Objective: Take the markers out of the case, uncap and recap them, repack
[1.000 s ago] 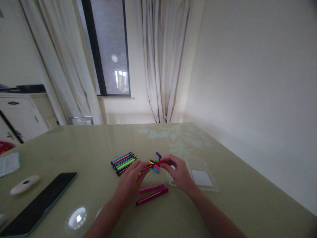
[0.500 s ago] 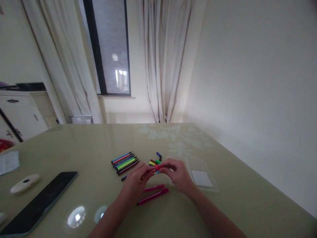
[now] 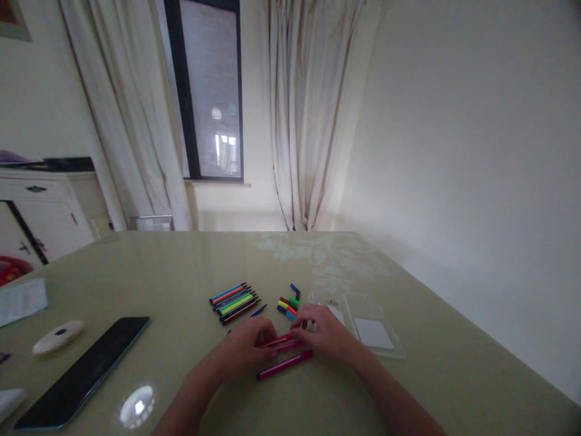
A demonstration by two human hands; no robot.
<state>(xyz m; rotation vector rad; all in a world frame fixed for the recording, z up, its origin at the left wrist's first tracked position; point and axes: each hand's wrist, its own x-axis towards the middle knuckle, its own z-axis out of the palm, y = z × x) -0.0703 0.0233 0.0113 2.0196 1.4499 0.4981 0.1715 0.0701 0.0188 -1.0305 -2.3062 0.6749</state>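
A red felt-tip pen (image 3: 278, 341) lies between my two hands, low over the table. My left hand (image 3: 245, 346) is closed round its left end. At the right end, the thumb and fingertips of my right hand (image 3: 324, 330) pinch it; the exact grip is partly hidden. Right against it, on the near side, is a pink felt-tip pen (image 3: 289, 346), and a darker magenta felt-tip pen (image 3: 285, 365) lies nearer to me. Beyond my left hand a blue pen (image 3: 258, 310) lies with its tip bare, partly covered by the hand.
Several uncapped pens (image 3: 236, 301) lie in a row at the back left. Loose coloured caps (image 3: 287, 307) sit beyond my right hand, beside an open clear plastic case (image 3: 394, 345). Further left are a black tablet (image 3: 86, 369), a white oval object (image 3: 58, 337) and a paper (image 3: 22, 301).
Both hands have come down and nearer to me with the red pen, bringing it beside the pink one. The caps and the blue pen are less covered. The view has shifted slightly.
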